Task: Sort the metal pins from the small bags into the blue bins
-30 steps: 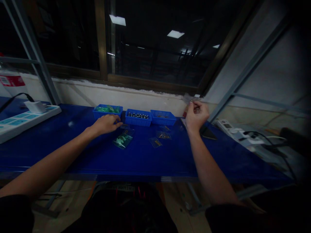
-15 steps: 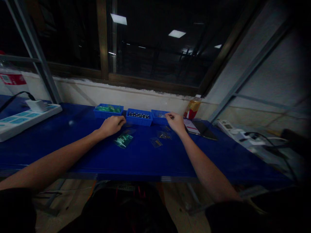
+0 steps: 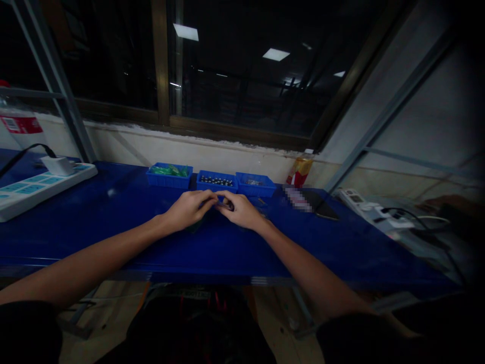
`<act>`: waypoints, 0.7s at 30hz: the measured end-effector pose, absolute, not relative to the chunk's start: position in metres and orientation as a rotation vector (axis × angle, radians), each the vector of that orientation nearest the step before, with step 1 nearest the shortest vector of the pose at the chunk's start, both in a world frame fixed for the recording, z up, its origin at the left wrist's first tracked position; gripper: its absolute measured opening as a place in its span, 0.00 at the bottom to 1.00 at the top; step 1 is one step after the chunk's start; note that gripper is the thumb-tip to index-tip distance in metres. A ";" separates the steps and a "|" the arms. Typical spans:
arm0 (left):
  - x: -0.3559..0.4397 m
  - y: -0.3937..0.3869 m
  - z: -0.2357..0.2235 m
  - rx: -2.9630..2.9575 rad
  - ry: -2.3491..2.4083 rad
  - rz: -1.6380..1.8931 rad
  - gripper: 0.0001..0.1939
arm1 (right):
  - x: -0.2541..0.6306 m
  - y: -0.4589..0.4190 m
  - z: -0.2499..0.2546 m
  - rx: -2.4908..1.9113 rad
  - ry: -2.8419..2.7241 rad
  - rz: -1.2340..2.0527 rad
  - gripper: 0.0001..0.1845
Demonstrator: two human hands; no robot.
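My left hand (image 3: 191, 208) and my right hand (image 3: 242, 210) meet over the middle of the blue table, fingertips nearly touching. Both are closed in a pinch. Between them shows a sliver of something small and dark, too dim and covered to name. Just behind the hands stand three blue bins: the left bin (image 3: 170, 183) with green plastic packets, the middle bin (image 3: 217, 190) with rows of small shiny metal pieces, and the right bin (image 3: 256, 192) with small clear items. Most of the little bags lying on the table are hidden under my hands and wrists.
A white power strip (image 3: 49, 183) with a plug lies at left, near a red-labelled bottle (image 3: 22, 124). At right are a dark phone-like slab (image 3: 320, 205), a red and yellow package (image 3: 300, 171) and another power strip (image 3: 354, 198). A wall and window rise behind the table (image 3: 212, 258).
My right hand has moved left and nearer from the right bin. My left hand has shifted right, so the two now meet. They cover small bags that lay in sight before.
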State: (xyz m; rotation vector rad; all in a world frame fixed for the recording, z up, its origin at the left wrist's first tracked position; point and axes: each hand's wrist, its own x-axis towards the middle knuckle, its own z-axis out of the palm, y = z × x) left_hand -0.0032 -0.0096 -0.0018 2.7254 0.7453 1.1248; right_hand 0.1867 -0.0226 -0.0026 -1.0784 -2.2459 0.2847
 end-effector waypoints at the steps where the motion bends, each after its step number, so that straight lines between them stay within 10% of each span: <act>1: -0.003 -0.010 -0.002 2.746 0.733 1.138 0.09 | 0.189 -0.021 -0.003 -1.091 -2.230 0.300 0.19; 12: -0.009 -0.004 0.002 2.700 0.793 1.362 0.09 | 0.194 -0.017 0.005 -0.964 -1.486 1.391 0.10; 21: -0.006 -0.008 0.001 2.742 0.711 1.428 0.08 | 0.188 -0.016 0.001 -1.013 -1.571 0.952 0.08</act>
